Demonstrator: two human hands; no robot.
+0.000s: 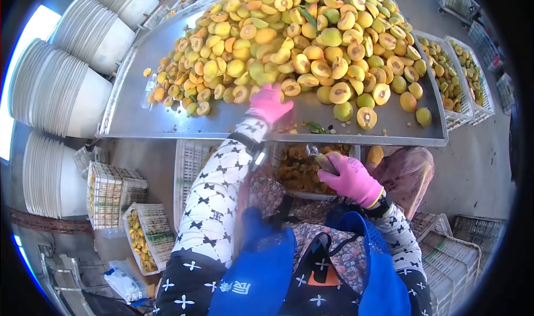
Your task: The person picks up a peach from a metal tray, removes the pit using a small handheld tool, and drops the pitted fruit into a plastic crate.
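Observation:
My left hand [271,105], in a pink glove, reaches to the front edge of a heap of halved yellow stone fruit [239,49], which look like peaches or apricots. Its fingers are smeared by motion among the fruit, so any grip there cannot be made out. In my right hand [354,181], also pink-gloved, is a small pitting tool [322,159] with a short handle and a shiny metal end. That hand is closed round the handle, in front of the table's edge and above a crate of fruit pieces [303,168]. Some halves in the heap show their stones.
The heap lies on a metal table [183,128] with a raised rim. A clear bottle [149,91] lies at its left. Fruit-filled white crates [464,113] stand at the right, another crate [146,238] at the lower left. Stacked white tubs [83,102] line the left side.

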